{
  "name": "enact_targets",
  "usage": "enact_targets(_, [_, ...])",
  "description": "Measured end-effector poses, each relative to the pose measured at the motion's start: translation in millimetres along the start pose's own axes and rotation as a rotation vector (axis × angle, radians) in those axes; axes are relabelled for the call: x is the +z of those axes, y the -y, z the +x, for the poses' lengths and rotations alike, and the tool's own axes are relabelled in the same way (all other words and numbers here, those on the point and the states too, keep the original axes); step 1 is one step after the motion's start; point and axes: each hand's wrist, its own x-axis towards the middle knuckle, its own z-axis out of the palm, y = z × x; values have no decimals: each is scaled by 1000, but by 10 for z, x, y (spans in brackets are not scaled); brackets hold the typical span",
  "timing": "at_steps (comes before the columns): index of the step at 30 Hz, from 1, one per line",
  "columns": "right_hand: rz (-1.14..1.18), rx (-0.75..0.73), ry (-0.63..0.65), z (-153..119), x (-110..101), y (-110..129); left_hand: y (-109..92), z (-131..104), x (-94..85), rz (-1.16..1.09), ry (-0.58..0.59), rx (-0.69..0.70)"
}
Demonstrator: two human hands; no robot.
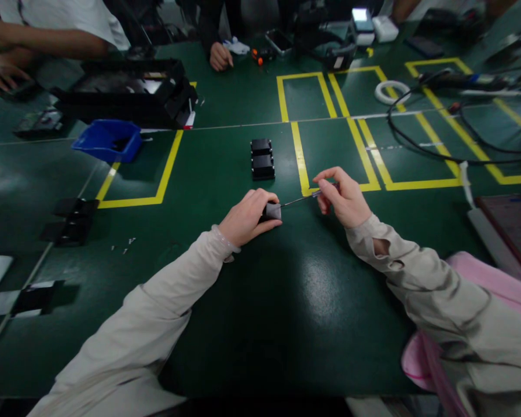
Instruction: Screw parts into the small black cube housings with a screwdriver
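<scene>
My left hand (249,217) is closed around a small black block (272,212) with a grey end face, resting low over the green table. In my right hand (341,197) is a thin screwdriver (301,200), pinched by its handle and lying almost level. Its shaft points left, and the tip meets the grey face of the block or sits very near it; I cannot tell which. Just beyond my left hand stand two black blocks (263,158) close together. Several small screws (129,242) lie loose on the table to the left.
A blue bin (108,141) and stacked black trays (125,95) stand at the back left. More black parts (72,223) lie at left. A white tape roll (392,92) and black cables (417,142) occupy the right. Across the table is another person's hand (221,57).
</scene>
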Motion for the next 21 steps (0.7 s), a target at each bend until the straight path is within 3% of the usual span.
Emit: enact_targets(21, [57, -2, 0, -9, 21, 5, 7, 1, 21, -3, -29, 2])
